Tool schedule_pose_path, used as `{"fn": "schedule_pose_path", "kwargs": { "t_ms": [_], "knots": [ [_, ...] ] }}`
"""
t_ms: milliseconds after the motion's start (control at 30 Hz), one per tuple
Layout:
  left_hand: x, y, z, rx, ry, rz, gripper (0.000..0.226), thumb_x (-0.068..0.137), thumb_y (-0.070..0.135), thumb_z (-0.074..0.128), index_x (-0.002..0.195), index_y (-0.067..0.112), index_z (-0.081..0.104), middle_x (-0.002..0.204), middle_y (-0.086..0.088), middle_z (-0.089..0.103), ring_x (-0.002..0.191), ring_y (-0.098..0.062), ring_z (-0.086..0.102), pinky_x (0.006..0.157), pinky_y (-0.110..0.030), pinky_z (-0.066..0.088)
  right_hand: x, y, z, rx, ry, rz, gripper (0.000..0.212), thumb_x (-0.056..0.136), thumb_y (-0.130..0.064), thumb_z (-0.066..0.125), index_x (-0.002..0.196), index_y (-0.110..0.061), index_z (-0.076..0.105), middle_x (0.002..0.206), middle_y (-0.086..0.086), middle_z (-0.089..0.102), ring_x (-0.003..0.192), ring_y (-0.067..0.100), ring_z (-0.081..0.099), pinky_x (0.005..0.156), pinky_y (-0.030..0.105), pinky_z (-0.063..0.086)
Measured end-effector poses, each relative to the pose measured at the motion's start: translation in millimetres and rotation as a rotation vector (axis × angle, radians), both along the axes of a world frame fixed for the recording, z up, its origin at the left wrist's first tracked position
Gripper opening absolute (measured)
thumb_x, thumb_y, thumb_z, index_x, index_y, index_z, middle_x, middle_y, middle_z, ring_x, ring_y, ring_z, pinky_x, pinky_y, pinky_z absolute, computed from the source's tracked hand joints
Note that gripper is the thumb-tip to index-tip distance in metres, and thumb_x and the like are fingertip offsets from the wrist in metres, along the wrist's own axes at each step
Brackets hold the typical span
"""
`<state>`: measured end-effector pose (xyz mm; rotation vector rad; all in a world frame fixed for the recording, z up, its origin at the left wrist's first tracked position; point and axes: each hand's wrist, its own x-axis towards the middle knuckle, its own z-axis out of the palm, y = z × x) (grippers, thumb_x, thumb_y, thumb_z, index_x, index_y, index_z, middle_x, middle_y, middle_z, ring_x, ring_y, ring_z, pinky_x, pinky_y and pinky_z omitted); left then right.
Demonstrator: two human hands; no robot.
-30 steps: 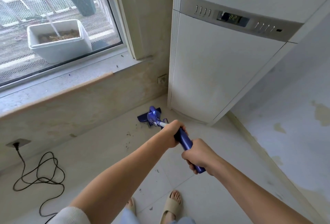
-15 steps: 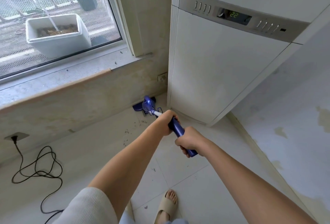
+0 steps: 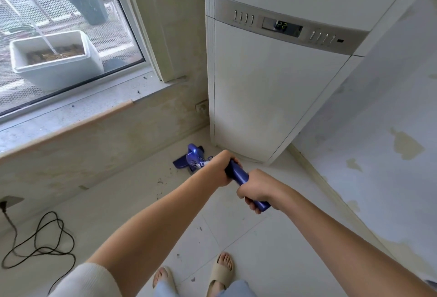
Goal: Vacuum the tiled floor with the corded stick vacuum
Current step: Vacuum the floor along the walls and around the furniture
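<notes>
I hold a blue stick vacuum with both hands. My left hand grips the upper part of its handle, and my right hand grips the handle's near end. The vacuum's blue floor head sits on the pale tiled floor in the corner, close to the wall under the window and to the base of the white cabinet. Dark crumbs of dirt lie on the tiles just left of the head.
A tall white standing air conditioner fills the corner. A black power cord loops on the floor at left, plugged into a floor socket. A stone window sill juts out at left. My sandalled feet stand below.
The vacuum head has stayed in the corner by the air conditioner, shifting slightly toward the wall. Both hands keep the same grip. My left foot has come into view beside the right.
</notes>
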<state>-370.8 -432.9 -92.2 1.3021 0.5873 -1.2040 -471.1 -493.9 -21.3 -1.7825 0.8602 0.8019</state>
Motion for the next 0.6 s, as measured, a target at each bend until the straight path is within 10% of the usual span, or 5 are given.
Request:
{"fn": "schedule_pose_path", "kwargs": {
  "t_ms": [600],
  "knots": [
    [29.8,19.5,-29.6,0.069,-0.058,0.005,0.026,0.09,0.002,0.04,0.064,0.008,0.04,0.059,-0.008,0.041,0.057,-0.02,0.042,0.057,-0.025,0.039,30.2,24.8,-44.6,-0.048,-0.008,-0.019,0.023,0.084,-0.001,0.048,0.107,-0.003,0.047,0.069,0.012,0.055,0.048,0.018,0.05,0.046,0.025,0.044]
  ]
}}
